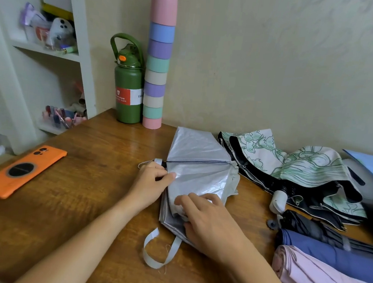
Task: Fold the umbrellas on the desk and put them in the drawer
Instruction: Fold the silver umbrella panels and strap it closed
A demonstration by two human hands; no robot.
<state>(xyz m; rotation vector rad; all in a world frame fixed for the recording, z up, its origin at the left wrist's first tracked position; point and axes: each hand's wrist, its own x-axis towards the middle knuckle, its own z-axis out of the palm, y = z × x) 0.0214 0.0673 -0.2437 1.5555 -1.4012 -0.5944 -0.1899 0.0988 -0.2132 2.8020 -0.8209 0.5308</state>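
Silver umbrella (198,165) lies on the bench (85,188) under my hands. Left hand (152,181) pinches canopy near the handle; right hand (207,221) grips loose pleats. Fabric: light, limp, slippery; ribs stiff. Hold along the ribs.

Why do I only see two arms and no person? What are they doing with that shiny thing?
The camera sits on the person's head and looks down, so you see only their own arms. The left hand pinches the shiny silver folding umbrella near its handle end, and the right hand presses and gathers the silver cloth into folds. All this lies on a brown wooden desk. Also there: an orange phone, a green water bottle, a tall stack of pastel cups, a white umbrella with green flower drawings, and rolled blue and pink umbrellas waiting on the right.
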